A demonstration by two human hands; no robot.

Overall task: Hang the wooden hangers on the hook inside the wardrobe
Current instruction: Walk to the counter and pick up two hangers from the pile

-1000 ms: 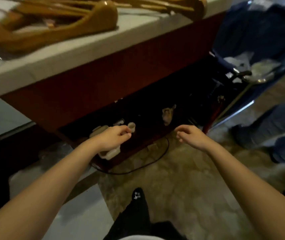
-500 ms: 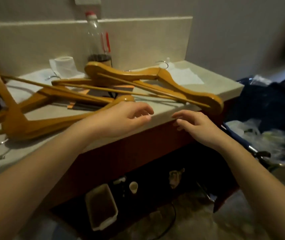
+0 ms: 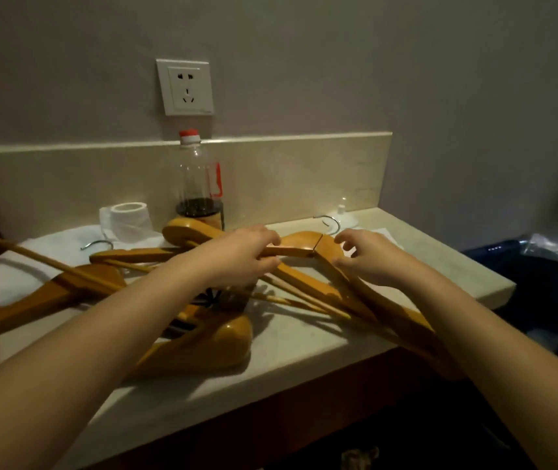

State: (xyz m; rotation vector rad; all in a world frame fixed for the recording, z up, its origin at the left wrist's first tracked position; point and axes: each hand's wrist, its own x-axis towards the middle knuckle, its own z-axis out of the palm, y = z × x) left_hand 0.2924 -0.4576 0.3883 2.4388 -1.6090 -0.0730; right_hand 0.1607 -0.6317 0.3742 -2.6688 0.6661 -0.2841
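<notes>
On the pale desk (image 3: 304, 347) the top hanger (image 3: 299, 247) lies crosswise just past my knuckles, my left hand (image 3: 245, 257) curled over its near arm, my right hand (image 3: 370, 257) half-open and empty beside its peak.

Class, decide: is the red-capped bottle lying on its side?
No, the bottle stands upright on the counter behind the hangers.

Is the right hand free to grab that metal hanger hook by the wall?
Probably yes. The right hand is open, just short of the metal hook, with nothing between them.
</notes>
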